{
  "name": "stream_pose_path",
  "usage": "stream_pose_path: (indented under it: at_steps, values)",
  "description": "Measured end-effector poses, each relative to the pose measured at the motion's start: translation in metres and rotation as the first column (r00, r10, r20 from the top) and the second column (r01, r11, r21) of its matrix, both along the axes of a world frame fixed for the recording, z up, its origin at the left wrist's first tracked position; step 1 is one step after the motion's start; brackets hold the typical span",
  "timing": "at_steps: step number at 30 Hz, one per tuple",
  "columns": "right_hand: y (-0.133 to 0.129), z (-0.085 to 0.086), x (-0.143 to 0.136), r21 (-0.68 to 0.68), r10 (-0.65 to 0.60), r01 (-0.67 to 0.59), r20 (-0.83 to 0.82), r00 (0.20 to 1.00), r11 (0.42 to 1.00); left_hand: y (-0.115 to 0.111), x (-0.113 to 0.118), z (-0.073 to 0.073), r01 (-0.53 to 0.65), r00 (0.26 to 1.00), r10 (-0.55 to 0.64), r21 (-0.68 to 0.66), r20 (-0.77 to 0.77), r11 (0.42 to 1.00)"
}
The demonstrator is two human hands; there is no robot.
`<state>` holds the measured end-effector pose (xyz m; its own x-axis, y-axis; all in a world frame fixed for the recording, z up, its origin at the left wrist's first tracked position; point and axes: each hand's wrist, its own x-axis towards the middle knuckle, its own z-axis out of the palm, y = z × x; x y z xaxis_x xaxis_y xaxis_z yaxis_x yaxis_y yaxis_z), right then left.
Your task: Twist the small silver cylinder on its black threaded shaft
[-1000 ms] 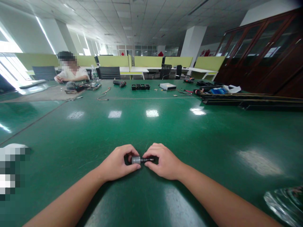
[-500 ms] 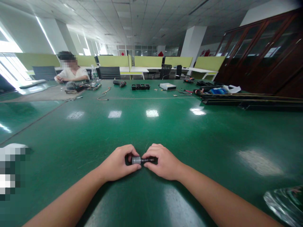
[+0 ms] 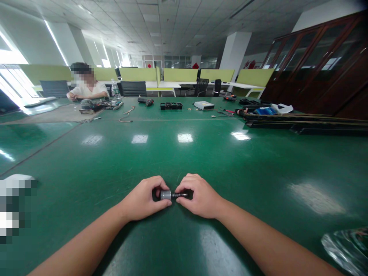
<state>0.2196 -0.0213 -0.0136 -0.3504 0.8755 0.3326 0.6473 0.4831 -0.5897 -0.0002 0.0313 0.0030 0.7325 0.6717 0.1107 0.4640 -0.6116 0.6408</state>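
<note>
A small silver metal cylinder [image 3: 166, 194] with a dark threaded shaft [image 3: 176, 195] lies sideways low over the green table [image 3: 184, 161]. My left hand [image 3: 149, 197] is closed around the cylinder, thumb below and index finger above. The thumb and fingers of my right hand [image 3: 197, 195] pinch about the shaft, whose tip shows inside the curl of the fingers. Between the two hands is a narrow gap where part of the shaft is visible.
Across the table are a power drill [image 3: 145, 101], a black bracket [image 3: 171, 105], a white box [image 3: 204, 105] and long black bars [image 3: 287, 120]. A person [image 3: 87, 88] sits at the far left. Clear plastic [image 3: 349, 249] lies at the near right.
My right hand has shifted slightly to the right along the shaft, showing a little more of it. My left hand looks almost unmoved.
</note>
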Motion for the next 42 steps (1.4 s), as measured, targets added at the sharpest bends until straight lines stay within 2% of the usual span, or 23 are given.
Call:
stream_pose_path:
  at_steps: [17,24,36,42]
  values:
    - [0.002,0.002,0.007,-0.021,-0.053,0.053,0.037,0.998,0.998,0.0,-0.002,0.001,-0.008,1.0,0.007,-0.032,-0.019,0.999]
    - [0.005,0.004,0.019,-0.055,-0.161,0.165,0.074,0.984,0.985,0.003,-0.007,0.0,-0.033,0.999,0.033,-0.024,-0.005,0.999]
    - [0.006,0.0,0.016,-0.017,-0.112,0.112,0.04,0.993,0.994,0.003,-0.005,0.001,-0.038,0.999,0.038,-0.022,-0.006,0.999]
    - [0.003,-0.003,0.001,0.01,0.02,-0.02,-0.035,0.999,1.0,0.004,-0.004,-0.001,0.006,1.0,-0.006,0.013,0.01,1.0]
